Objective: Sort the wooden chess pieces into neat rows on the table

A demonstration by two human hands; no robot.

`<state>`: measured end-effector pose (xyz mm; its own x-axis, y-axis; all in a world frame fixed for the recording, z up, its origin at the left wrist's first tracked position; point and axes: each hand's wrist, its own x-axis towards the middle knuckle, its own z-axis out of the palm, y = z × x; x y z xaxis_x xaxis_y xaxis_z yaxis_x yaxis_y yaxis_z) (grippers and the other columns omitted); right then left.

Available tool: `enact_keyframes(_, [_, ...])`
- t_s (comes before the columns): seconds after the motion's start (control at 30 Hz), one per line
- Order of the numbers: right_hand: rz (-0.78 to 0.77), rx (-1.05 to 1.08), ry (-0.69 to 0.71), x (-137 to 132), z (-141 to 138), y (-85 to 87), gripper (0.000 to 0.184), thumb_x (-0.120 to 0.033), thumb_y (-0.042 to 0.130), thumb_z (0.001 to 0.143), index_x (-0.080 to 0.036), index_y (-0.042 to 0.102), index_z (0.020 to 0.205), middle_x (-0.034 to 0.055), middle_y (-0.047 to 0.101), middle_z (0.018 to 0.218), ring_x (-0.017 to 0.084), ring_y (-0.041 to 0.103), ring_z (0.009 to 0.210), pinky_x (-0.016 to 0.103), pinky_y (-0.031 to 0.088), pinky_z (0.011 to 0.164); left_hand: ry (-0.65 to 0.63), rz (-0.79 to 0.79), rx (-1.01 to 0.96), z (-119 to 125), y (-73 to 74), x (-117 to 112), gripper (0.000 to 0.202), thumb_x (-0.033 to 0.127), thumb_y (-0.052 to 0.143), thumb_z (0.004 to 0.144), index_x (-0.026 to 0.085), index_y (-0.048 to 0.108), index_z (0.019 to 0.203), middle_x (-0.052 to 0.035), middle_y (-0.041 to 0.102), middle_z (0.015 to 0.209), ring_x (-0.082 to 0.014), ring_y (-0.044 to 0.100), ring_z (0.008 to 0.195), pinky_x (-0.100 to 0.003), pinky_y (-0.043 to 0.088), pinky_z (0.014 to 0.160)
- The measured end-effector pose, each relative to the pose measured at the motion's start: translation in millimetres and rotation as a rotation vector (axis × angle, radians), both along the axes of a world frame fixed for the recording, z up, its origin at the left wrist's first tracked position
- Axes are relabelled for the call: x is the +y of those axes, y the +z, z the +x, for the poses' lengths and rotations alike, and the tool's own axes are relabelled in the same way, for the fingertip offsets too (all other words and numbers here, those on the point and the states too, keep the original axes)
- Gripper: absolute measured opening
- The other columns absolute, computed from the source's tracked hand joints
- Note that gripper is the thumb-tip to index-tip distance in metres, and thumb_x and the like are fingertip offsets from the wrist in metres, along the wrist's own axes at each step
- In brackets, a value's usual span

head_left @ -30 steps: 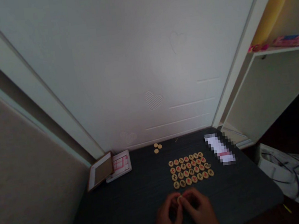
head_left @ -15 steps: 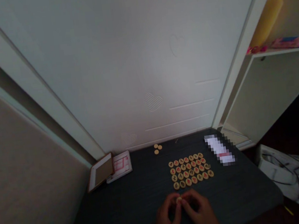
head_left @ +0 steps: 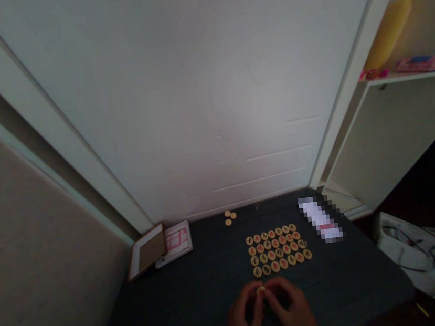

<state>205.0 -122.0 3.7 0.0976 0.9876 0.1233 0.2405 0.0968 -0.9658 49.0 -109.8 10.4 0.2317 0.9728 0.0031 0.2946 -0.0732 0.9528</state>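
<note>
Between the fingertips of both hands is a small round xiangqi piece (head_left: 260,290), pale with a reddish mark. My left hand (head_left: 244,313) pinches it from the left, fingers closed. From the other side my right hand (head_left: 288,302) pinches the same piece, thumb and fingers curled. Just beyond the hands, several xiangqi pieces (head_left: 279,253) lie face up in neat rows, with red and black characters. Farther back, 3 plain-faced pieces (head_left: 228,222) sit in a small cluster near the white panel.
The dark table (head_left: 187,304) meets a white panel (head_left: 179,109) at the back. A brown-edged box lid (head_left: 147,250) and a white box (head_left: 177,243) lie at left. A blurred-out white item (head_left: 321,219) is at right. A carton with cables (head_left: 423,259) stands beyond the table's right edge.
The view has shifted very slightly. Both hands stay in the same place, still pinching the piece, and the rows look the same.
</note>
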Motion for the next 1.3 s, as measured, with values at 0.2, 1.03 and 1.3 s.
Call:
enact_keyframes(0.2, [-0.034,0.011,-0.008,0.1,0.2,-5.6,0.032,-0.052,0.067,0.088,-0.020,0.073,0.087,0.0044,0.074,0.078,0.020,0.069,0.074,0.026,0.054,0.072,-0.043,0.034,0.012,-1.6,-2.9,-2.1,0.030,0.046,0.058,0.094,0.027,0.070,0.114,-0.0067,0.077,0.104,-0.0236,0.072,0.093,-0.030,0.056,0.088])
enact_keyframes(1.03, [-0.033,0.087,0.053,-2.2,1.4,-12.0,0.025,-0.044,0.062,0.092,-0.020,0.061,0.087,0.0032,0.068,0.079,0.020,0.067,0.074,0.028,0.051,0.069,0.025,-0.073,-0.050,0.4,-2.2,-3.1,0.045,0.057,0.053,0.094,0.023,0.068,0.117,-0.0084,0.077,0.106,-0.0228,0.071,0.092,-0.031,0.056,0.087])
enact_keyframes(1.3, [-0.041,0.096,0.090,-1.9,2.2,-9.8,0.023,-0.044,0.060,0.094,-0.021,0.063,0.090,0.0037,0.070,0.082,0.020,0.068,0.076,0.028,0.051,0.070,0.032,-0.104,-0.112,2.4,1.0,-4.5,0.042,0.054,0.054,0.095,0.021,0.066,0.118,-0.0091,0.076,0.108,-0.0226,0.072,0.091,-0.030,0.057,0.082])
